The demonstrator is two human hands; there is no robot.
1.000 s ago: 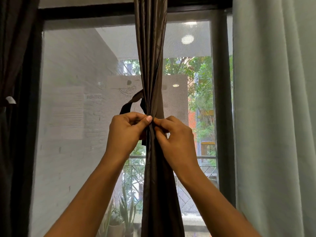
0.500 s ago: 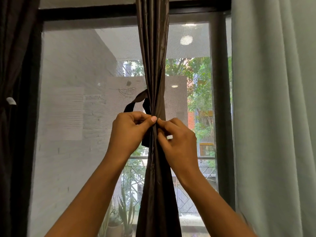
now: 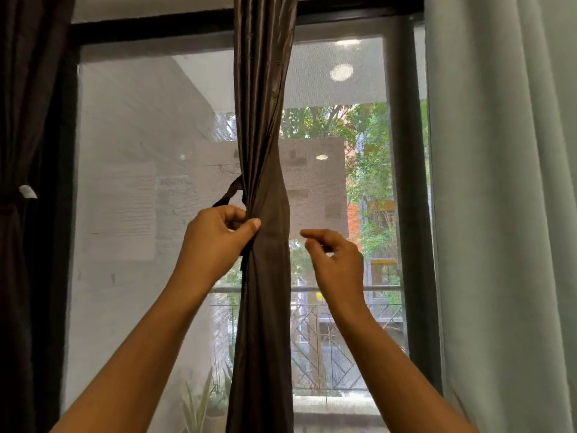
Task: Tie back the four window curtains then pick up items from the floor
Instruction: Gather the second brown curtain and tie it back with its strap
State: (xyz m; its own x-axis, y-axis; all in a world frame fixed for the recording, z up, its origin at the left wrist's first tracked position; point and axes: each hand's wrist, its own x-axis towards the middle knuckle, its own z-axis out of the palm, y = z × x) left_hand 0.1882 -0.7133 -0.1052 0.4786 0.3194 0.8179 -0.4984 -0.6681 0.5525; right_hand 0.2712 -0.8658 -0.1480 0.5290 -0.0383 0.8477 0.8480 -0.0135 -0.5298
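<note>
A brown satin curtain (image 3: 263,126) hangs gathered into a narrow column in front of the window. A dark tie-back strap (image 3: 230,192) loops out from its left side at mid height. My left hand (image 3: 215,237) grips the strap and the curtain's left edge, thumb pressed against the fabric. My right hand (image 3: 335,260) hovers just right of the curtain, clear of it, with its fingers loosely curled and nothing in them.
A dark curtain (image 3: 28,214) with a white clip (image 3: 27,191) hangs at the far left. A pale grey-green curtain (image 3: 505,214) fills the right side. Behind the screened window are a balcony railing (image 3: 337,289) and potted plants (image 3: 206,398).
My right hand has let go of the curtain and moved off to the right. My left hand keeps its hold on the strap.
</note>
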